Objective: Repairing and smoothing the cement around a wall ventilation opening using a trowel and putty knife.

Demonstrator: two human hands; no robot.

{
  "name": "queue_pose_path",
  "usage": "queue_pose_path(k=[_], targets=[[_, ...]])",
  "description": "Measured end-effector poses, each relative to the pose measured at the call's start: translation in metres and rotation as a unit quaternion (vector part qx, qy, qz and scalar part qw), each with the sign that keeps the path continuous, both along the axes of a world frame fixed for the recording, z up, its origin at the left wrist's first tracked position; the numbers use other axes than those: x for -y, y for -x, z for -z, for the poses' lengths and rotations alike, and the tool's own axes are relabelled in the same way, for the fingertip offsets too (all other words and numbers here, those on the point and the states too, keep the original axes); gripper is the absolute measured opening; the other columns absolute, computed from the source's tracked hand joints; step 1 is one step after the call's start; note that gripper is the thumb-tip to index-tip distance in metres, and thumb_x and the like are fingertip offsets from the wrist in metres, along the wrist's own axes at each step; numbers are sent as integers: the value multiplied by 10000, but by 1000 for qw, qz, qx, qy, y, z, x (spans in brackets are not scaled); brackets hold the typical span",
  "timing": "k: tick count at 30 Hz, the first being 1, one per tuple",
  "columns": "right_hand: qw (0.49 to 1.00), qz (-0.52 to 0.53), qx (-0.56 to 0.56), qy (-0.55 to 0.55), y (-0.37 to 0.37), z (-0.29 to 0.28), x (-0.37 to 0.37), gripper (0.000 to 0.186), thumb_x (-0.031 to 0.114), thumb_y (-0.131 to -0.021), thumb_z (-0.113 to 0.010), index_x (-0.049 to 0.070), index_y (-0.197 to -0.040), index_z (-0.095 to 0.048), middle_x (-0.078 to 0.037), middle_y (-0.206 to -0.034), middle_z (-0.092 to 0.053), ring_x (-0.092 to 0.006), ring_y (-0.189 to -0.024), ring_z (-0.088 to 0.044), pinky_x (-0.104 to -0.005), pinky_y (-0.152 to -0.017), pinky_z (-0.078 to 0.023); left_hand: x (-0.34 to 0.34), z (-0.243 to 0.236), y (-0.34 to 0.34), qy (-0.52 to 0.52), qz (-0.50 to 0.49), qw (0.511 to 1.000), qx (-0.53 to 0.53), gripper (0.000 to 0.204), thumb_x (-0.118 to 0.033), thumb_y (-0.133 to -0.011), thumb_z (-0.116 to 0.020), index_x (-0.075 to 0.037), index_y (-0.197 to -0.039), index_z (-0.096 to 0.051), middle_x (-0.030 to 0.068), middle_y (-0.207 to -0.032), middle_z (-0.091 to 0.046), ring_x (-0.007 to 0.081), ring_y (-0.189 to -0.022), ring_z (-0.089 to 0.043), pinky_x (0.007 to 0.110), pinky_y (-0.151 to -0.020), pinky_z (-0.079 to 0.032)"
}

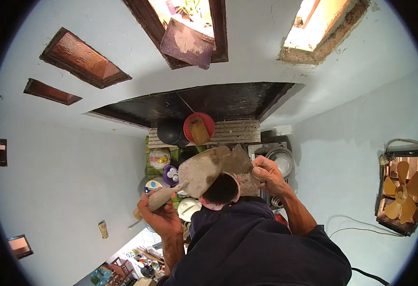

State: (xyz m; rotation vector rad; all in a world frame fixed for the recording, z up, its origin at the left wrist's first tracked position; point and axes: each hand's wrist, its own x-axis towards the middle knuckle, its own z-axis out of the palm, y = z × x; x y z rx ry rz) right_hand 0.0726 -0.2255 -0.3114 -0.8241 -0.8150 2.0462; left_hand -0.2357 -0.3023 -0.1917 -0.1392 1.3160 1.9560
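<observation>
My left hand (160, 217) is closed round the handle of a mortar-coated trowel (199, 170), its broad grey blade pointing up and right. My right hand (272, 176) is closed, thumb against fingers, on the edge of a thin, flat grey scraper plate (240, 159). The plate's left edge meets or overlaps the tip of the trowel blade; I cannot tell whether they touch. Just below both tools, close to my body, is a round bucket (239, 191) with a red-smeared rim and a dark inside. My dark clothing hides its lower part.
A red basin (211, 125) with a wooden piece across it stands beside a black pot (171, 132) on a ledge. Tubs and a purple cup (167, 181) crowd the left; a metal pot (283, 164) stands right. A purple board (187, 44) leans in a window opening. A fan (401, 192) hangs right.
</observation>
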Motion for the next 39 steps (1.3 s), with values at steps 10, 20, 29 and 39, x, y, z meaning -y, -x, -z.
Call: queue_pose_path(k=[10,20,29,39], targets=[[816,183,339,-430,4,-44,4,383,58,-993,-801,58,-1321,-603,-87,-1017,-684,-183,-878,-673,-360,-760,-554,-9,14,0,-19,44,999,-3,380,-384,-1065,-700,-26,-1194,-690,134,-1096,-758,189,-820,-771,233,-636,-666],[659,124,407,-620,-2,-3,6,549,10,-807,-862,98,-1320,-689,-91,-1196,-720,-292,-987,-708,-429,-837,-549,-5,20,2,-20,55,998,-22,415,-401,-1071,-691,-6,-1200,-682,150,-1099,-753,193,-797,-755,225,-627,-643],[824,109,436,-346,-8,-41,24,269,-3,-945,-774,30,-1206,-716,-151,-1050,-723,-320,-853,-737,-407,-743,-591,10,29,7,-22,103,975,-196,374,-350,-1128,-613,0,-1260,-618,159,-1233,-681,177,-1033,-734,257,-761,-666],[760,107,450,-457,59,-58,27,328,28,-925,-831,-4,-1226,-704,-160,-1037,-707,-300,-850,-765,-385,-675,-641,-1,34,-44,-89,105,975,-175,580,-380,-1149,-555,60,-1519,-479,239,-1521,-565,360,-1327,-668,391,-1083,-649]])
